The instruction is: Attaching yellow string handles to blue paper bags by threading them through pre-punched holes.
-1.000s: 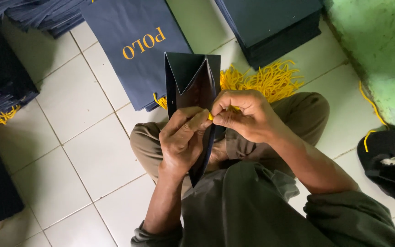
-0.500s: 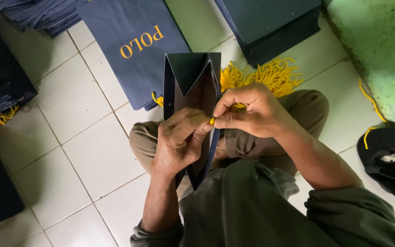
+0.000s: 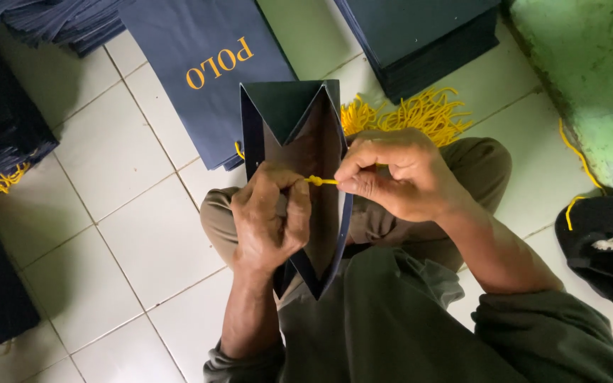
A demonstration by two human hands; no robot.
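Our left hand point(image 3: 267, 220) grips the open dark paper bag point(image 3: 299, 177) over our lap; our right hand point(image 3: 399, 174) pinches the yellow cord point(image 3: 321, 181) at its rim; pulled hard, the knot may slip or tear paper; beyond, spare cords point(image 3: 406, 113) could tangle.

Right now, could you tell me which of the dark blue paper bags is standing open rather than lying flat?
The dark blue bag between the hands, left hand and right hand, is open; the flat bag and stacks lie folded.
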